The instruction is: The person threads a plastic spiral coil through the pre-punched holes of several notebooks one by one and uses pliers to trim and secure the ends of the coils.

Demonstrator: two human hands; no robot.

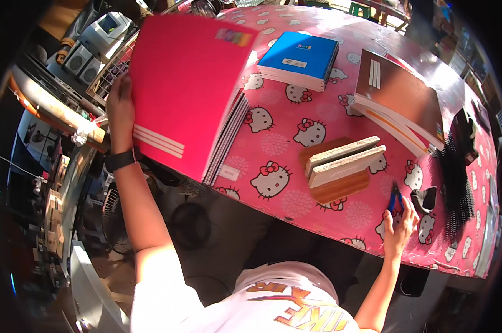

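pinching a hot-pink notebook [190, 89] by its left edge, left hand [120, 108] on it

cover's plain and super bright, spreading right from that grip over the table's edge, three white stripes below the fingers and a blurry multicolour patch at the far right corner. spiral-bound page edges [229, 139] show along the side away from the hand. blue notebooks [301, 53] sit well right of the grip. right hand [401, 227] is at blue-handled pliers [395, 201], fingers curled, can't tell if they're gripping.
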